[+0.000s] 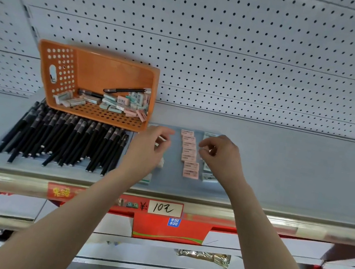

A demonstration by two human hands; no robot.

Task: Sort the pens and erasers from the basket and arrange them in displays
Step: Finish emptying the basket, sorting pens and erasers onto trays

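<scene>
On the grey shelf (281, 174), the tipped orange plastic basket (116, 73), erasers and two pens inside, lies up-left of both hands, nearer the left hand (152, 146). That hand pinches something pale; the right hand (219, 157) curls over the mint column beside the pink eraser column (189, 155), its contents unclear.

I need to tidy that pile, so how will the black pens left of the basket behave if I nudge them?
The black pens look round and slim, so they would probably roll sideways. They look stiff and light. Loosely overlapped, they would likely spread rather than move together, toward the shelf edge.
</scene>
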